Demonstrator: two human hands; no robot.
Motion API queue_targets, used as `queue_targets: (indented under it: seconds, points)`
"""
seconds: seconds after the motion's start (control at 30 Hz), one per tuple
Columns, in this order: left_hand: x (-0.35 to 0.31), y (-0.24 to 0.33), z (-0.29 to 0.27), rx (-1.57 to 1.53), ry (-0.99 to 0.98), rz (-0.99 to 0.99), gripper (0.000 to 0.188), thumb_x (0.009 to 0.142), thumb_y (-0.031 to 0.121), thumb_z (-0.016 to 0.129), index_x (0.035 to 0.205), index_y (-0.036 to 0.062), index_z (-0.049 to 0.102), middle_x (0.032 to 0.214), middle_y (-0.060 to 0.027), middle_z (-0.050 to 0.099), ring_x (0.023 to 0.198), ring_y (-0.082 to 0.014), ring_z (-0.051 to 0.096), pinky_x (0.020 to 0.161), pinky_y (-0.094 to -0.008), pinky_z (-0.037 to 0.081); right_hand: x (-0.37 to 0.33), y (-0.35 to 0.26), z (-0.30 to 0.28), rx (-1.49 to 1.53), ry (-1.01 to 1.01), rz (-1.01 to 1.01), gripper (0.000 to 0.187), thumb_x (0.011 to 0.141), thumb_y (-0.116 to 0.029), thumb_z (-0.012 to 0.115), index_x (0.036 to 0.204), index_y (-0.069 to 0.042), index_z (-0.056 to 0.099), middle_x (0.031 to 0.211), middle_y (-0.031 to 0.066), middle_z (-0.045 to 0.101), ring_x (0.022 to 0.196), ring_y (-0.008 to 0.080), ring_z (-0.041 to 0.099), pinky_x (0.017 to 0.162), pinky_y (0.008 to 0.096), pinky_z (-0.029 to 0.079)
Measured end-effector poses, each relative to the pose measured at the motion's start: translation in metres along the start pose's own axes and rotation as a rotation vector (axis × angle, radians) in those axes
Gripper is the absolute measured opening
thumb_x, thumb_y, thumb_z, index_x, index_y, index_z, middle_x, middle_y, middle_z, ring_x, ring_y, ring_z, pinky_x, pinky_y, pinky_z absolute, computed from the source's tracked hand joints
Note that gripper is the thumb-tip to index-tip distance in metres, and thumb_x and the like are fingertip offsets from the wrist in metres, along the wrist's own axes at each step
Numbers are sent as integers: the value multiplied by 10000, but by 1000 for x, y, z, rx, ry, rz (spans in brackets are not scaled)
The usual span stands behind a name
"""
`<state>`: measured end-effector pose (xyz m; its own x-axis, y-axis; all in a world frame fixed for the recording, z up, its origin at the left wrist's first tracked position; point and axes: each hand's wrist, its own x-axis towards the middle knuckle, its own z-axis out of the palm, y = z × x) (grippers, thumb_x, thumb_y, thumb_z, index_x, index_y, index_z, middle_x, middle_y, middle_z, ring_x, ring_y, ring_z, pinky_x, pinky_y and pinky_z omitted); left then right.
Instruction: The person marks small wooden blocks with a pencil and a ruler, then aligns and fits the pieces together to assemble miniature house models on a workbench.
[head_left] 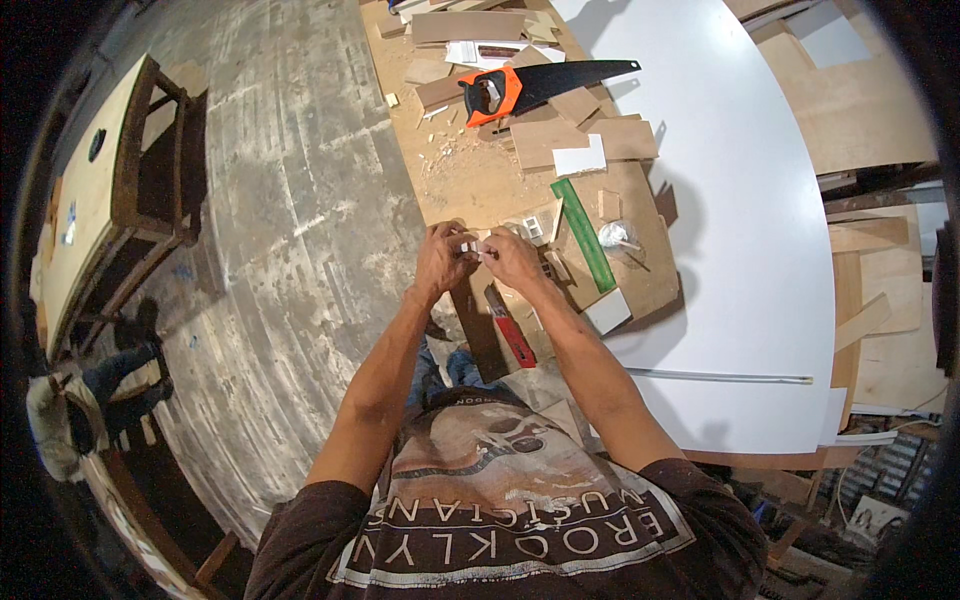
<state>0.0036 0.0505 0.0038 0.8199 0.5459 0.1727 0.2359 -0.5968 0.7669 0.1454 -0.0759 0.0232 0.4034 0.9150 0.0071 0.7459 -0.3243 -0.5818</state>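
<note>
Near the board's front edge, my left hand (443,262) is closed with its fingertips round a small white piece (467,247). My right hand (514,262) pinches at the same spot, its fingertips meeting the left ones; they partly hide the piece. A red-handled cutter (513,338) lies just below my hands. To the right of my right hand are a small white frame-like piece (533,228) with openings and a long green strip (585,236). Beyond the strip sits a whitish, translucent container (618,236) with a thin stick against it.
An orange and black handsaw (500,95) rests over wood offcuts (548,142) at the far end of the brown board (440,185). A large white panel (750,250) carries a metal rod (720,377). A wooden table (95,190) stands at left; more boards (850,110) lie right.
</note>
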Motion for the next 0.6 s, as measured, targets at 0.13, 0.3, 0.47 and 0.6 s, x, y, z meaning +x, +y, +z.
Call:
queue_targets:
  seconds: [0.13,0.3,0.47,0.6]
  points:
    - [-1,-9,-2,-19,-55,-20,457,686,253,826,1119,124,752,1254,-124,611,1195,-380,520,1030,-469,444,2,8,-1,182,-17,39,103,830,-126,693,878,-35,701,881,156,652,838,347,662,745,437,536]
    - [0,2,-8,-37,-93,-30,561,690,243,827,1225,124,704,1282,-159,598,1227,-399,506,1053,-478,432,-3,18,-16,323,131,130,134,820,-93,710,938,-30,715,895,153,677,800,289,678,717,380,549]
    - [-14,-2,-16,-160,-33,-43,580,738,185,819,1291,117,658,1304,-193,584,1281,-408,481,1075,-482,415,-24,22,-30,313,191,245,205,832,-95,712,1015,-2,706,943,165,691,809,268,694,723,359,560]
    - [-46,-14,-36,-103,85,-253,431,799,104,763,1217,62,665,1242,-184,593,1173,-371,542,1013,-439,444,-87,11,-29,99,93,141,250,844,-148,717,1022,19,661,981,218,675,863,376,684,765,417,566]
